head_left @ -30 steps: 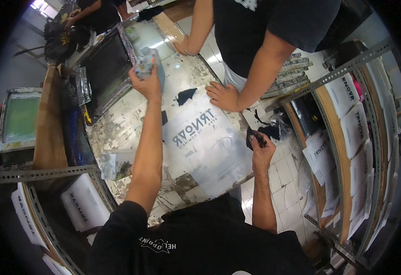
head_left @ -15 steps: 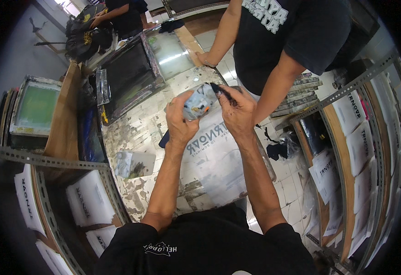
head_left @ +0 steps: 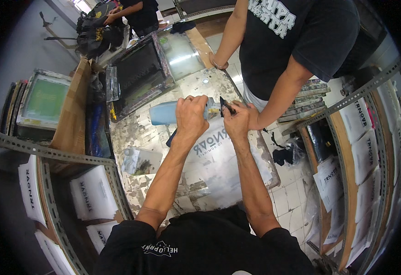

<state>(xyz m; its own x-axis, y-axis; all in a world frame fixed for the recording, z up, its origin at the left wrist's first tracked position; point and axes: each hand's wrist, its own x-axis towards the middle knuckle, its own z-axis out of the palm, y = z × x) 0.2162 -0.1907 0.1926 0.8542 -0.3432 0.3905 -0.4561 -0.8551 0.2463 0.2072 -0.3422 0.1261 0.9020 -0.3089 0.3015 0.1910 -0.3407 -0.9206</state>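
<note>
Bottle and dark tool held over the surface [head_left: 141, 133]

The left hand [head_left: 191, 117] is wrapped tight around a pale blue bottle [head_left: 163, 113] lying sideways; the right hand [head_left: 238, 120] pinches a small dark tool [head_left: 225, 106] at the bottle's mouth.

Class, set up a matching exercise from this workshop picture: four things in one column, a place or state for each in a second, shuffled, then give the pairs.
Things:
1. pale blue bottle
2. small dark tool
3. green-meshed screen frame
4. dark-meshed screen frame

Places or states:
A. pinched in the right hand
B. stacked at the far left
C. held sideways in the left hand
D. flat on the worn table

Pairs: 1-C, 2-A, 3-B, 4-D
</note>
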